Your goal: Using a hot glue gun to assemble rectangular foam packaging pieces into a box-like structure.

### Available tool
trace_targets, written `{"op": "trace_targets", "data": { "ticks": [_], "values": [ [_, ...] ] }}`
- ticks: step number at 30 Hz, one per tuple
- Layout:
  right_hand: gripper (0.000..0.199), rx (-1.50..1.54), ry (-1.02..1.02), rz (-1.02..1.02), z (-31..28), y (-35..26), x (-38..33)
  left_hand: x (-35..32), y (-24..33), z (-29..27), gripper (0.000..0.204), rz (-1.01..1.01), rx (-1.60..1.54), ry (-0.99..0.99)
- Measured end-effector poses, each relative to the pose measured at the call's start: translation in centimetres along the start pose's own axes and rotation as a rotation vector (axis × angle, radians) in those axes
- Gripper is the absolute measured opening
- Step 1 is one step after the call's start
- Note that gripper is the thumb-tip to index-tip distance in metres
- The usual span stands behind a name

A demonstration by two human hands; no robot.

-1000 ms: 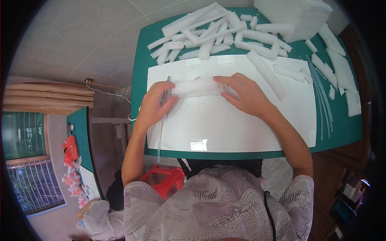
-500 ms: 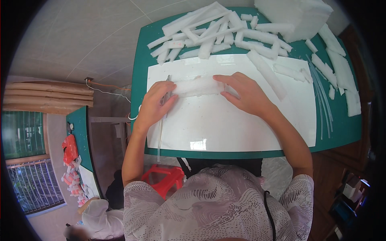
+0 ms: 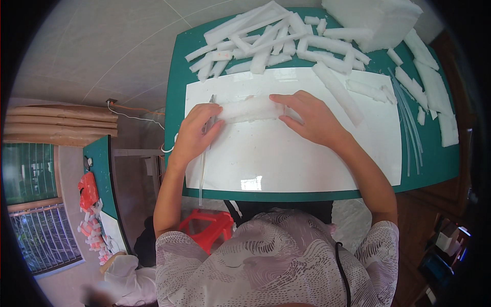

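Observation:
A soft white strip of foam or fibre wadding (image 3: 246, 110) lies lengthwise on the glossy white board (image 3: 286, 161). My left hand (image 3: 197, 128) pinches its left end between thumb and fingers. At the right end, my right hand (image 3: 309, 115) grips the strip the same way, thumb toward me and fingers on the far side. Under my left hand runs a slim pointed tool (image 3: 212, 98), its grey tip showing beyond the fingers; its kind is hidden. A thin clear strip (image 3: 201, 179) reaches from below that hand past the board's near edge.
Cut white strips (image 3: 261, 46) are heaped behind the board on the green table (image 3: 176, 82). A big white block (image 3: 376, 23) stands far right. Clear thin rods (image 3: 407, 128) lie to the right. A red stool (image 3: 207, 227) is below; another person (image 3: 128, 284) sits at lower left.

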State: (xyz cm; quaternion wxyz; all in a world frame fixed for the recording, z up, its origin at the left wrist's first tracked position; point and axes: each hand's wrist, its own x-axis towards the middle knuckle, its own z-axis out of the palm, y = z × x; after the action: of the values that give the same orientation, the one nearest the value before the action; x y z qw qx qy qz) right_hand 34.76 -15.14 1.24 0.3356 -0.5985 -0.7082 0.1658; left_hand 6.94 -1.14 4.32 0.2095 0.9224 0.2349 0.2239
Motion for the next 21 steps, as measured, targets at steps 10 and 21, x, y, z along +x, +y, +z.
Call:
{"op": "trace_targets", "data": {
  "ticks": [10, 21],
  "values": [
    [0.050, 0.350, -0.072, 0.303, -1.7, -1.8, 0.7, 0.0, 1.2, -0.9, 0.052, -0.089, -0.030, -0.065],
    [0.065, 0.606, -0.119, 0.398, -2.4, -1.8, 0.7, 0.4, 3.0, -0.9, 0.103, -0.139, -0.140, -0.100]
  ]
}}
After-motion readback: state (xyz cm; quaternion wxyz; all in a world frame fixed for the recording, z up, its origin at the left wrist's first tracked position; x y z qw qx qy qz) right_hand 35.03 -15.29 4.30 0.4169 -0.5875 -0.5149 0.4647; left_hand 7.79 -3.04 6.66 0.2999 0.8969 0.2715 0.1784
